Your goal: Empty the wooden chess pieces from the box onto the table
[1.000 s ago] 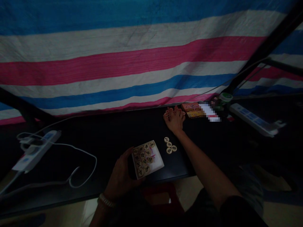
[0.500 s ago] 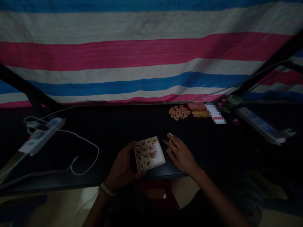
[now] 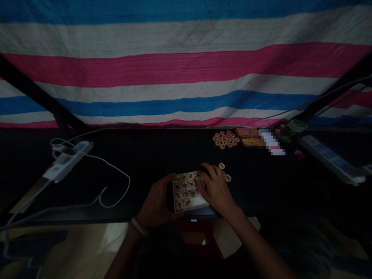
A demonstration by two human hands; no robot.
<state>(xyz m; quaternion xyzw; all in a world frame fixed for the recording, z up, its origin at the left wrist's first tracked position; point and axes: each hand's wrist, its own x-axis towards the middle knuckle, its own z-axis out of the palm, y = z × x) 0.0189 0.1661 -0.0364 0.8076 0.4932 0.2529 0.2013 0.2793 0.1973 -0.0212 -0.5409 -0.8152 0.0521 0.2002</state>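
Observation:
My left hand [image 3: 156, 201] grips the left side of a small white open box [image 3: 200, 201], thumb at the near edge and fingers along the far left. Inside, rows of round Chinese chess pieces [image 3: 185, 186] with black characters lie face up; white bottom shows at the near right. My right hand [image 3: 216, 188] reaches over the box's right edge, fingers bent and thumb near the pieces. Anything between its fingers is hidden. Just beyond that hand, two loose black-marked pieces, a farther piece [image 3: 221, 166] and a nearer piece [image 3: 228, 178], lie on the black table [image 3: 139, 155].
A cluster of red-marked pieces [image 3: 226, 139] lies farther back, beside an orange printed box [image 3: 250, 138]. White power strips lie at the left [image 3: 69, 161] and right [image 3: 331, 159], with a white cable [image 3: 124, 174] curling across the left. A striped sheet [image 3: 174, 69] hangs behind.
My right hand has moved from the loose pieces on the table left to the box, uncovering two of them. My left hand still holds the box. The whole view has shifted slightly.

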